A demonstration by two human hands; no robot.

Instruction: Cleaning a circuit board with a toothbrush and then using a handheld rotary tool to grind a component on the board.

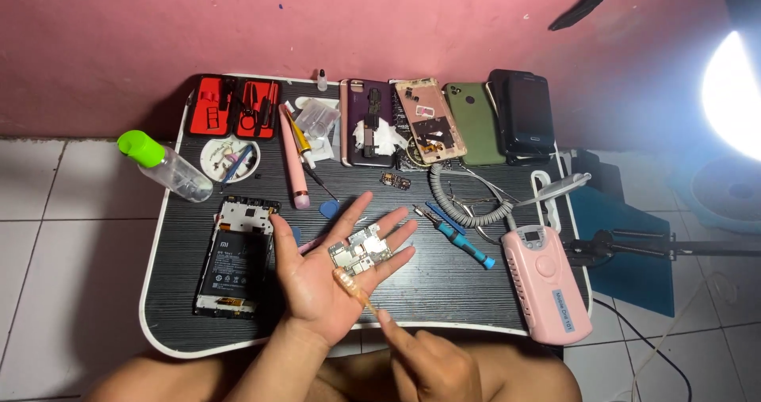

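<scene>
On the open palm of the left hand [333, 271], across the bases of the spread fingers [400, 231], rests a small phone circuit board [361, 251], lying flat and unclamped, with no fingertip curled over it. Fingers of the left hand fanned wide and straight, thumb out to the side. Just below the board, toward the wrist side of those fingers, the right hand [432, 362] pinching a slim amber-handled tool [351, 285] between thumb and forefinger, remaining fingers folded in; tip of the tool touching or nearly touching the board's near edge, exact contact too small to tell. Likely risk: a push from the tool sliding the loose board off the fingers and onto the dark tray table [444, 291], since nothing grips it; likewise a slip of the tip scratching components or jabbing the palm. Beyond the left thumb, a disassembled phone with exposed battery [235, 259]. Past the fingertips, a blue plastic pick [329, 208] and a pink pen-shaped tool [293, 160]. To the far side of the little finger, a blue-handled screwdriver [464, 242], a grey coiled cord [468, 204] and a pink handheld device [547, 279]. Farther off, a row of phone backs and a clear bottle with green cap [162, 162].
</scene>
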